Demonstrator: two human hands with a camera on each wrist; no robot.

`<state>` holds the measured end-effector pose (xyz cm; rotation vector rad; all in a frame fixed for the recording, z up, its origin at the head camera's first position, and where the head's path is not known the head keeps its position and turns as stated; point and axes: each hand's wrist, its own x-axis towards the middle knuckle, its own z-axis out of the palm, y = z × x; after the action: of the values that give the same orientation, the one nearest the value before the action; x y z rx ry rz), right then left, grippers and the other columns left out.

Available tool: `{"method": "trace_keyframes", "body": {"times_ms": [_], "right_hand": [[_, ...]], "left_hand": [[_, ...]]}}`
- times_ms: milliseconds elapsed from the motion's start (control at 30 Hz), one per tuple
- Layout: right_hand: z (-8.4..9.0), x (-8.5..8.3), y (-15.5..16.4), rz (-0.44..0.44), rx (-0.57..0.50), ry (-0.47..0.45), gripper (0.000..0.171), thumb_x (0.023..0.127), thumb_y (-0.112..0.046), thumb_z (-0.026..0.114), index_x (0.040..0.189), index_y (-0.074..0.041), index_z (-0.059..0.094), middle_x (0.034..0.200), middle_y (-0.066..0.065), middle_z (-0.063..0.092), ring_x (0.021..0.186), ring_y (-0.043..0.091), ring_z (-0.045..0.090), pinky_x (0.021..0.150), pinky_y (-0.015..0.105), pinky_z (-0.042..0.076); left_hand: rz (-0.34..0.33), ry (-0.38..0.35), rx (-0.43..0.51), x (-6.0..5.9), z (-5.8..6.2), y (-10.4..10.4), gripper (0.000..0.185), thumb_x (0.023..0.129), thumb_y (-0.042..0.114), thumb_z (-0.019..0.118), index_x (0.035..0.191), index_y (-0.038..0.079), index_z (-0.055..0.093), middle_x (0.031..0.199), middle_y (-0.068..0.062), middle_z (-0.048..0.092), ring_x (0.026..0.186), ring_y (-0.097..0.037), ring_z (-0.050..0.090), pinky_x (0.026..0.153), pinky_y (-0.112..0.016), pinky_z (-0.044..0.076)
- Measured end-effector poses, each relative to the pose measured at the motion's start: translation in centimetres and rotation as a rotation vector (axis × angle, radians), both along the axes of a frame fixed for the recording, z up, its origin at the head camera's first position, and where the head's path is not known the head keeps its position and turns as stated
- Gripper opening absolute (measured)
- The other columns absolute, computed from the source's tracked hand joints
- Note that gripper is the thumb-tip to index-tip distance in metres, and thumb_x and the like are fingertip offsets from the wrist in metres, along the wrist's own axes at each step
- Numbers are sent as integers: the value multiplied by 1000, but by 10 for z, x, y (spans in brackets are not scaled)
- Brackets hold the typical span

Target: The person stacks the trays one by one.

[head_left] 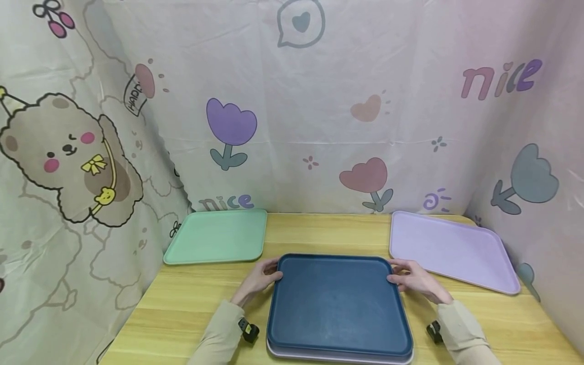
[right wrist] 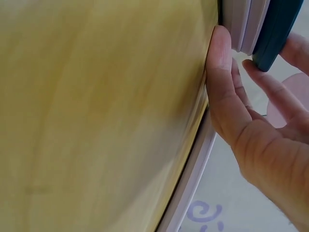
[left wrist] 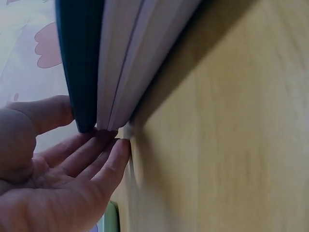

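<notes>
Left hand (head_left: 258,280) grips the far-left corner of the dark blue rectangular plastic tray (head_left: 337,304), thumb above, fingers (left wrist: 104,159) beneath. Right hand (head_left: 412,280) grasps the far-right corner likewise. The blue tray sits atop stacked lilac trays (left wrist: 126,58) at six o'clock on the wooden table (head_left: 182,304); nothing lies in it. Mint green tray (head_left: 216,236) at ten o'clock, lilac tray (head_left: 451,250) at two o'clock. Backdrop cloth (head_left: 319,116) reads "nice".

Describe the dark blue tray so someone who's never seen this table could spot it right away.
On the wooden table, look at the near edge in the middle, between the two hands. The dark blue tray lies there atop a pale stack, while the green tray and lilac tray lie singly at the back corners.
</notes>
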<state>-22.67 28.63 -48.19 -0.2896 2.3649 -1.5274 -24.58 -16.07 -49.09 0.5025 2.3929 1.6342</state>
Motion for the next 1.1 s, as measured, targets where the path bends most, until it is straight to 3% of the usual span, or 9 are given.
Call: {"method": "trace_keyframes", "body": {"times_ms": [133, 367, 533, 667, 867, 1100], "right_hand": [[0, 0, 2, 29, 7, 18, 66, 96, -7, 63, 146, 21, 30, 119, 34, 51, 82, 12, 66, 69, 27, 61], [1, 1, 5, 48, 21, 24, 63, 95, -6, 63, 143, 22, 34, 132, 48, 42, 92, 24, 70, 74, 28, 63], [1, 1, 6, 62, 20, 27, 62, 94, -5, 63, 142, 23, 35, 138, 52, 36, 96, 28, 71, 77, 29, 63], [0, 1, 5, 64, 14, 20, 62, 94, -5, 64, 141, 24, 36, 139, 53, 35, 98, 29, 71, 78, 29, 63], [1, 0, 6, 77, -11, 6, 63, 93, -4, 66, 140, 25, 36, 127, 45, 50, 95, 22, 71, 78, 29, 63], [4, 1, 6, 78, -28, -18, 65, 92, -6, 68, 138, 27, 36, 127, 44, 51, 94, 19, 71, 81, 31, 63]], "left_hand": [[-4, 25, -5, -1, 1, -1, 45, 97, 1, 58, 139, -15, 49, 136, -36, 57, 127, -50, 55, 104, -49, 54], [-11, -15, 38, 2, 5, -4, 45, 94, -1, 59, 137, -13, 52, 133, -35, 59, 126, -49, 57, 98, -39, 59], [-13, -6, 32, 4, 7, -4, 44, 92, -2, 61, 134, -13, 56, 131, -34, 61, 125, -48, 58, 99, -42, 58], [15, 0, 8, 5, 7, -4, 42, 89, -2, 64, 129, -12, 60, 126, -32, 65, 120, -46, 62, 98, -43, 58], [74, 19, -57, 4, 5, -4, 39, 84, -1, 71, 122, -9, 66, 122, -29, 69, 117, -43, 65, 101, -48, 56], [61, -14, -42, 4, 4, -8, 42, 84, 3, 75, 124, -9, 66, 125, -29, 67, 120, -45, 63, 102, -50, 55]]}}
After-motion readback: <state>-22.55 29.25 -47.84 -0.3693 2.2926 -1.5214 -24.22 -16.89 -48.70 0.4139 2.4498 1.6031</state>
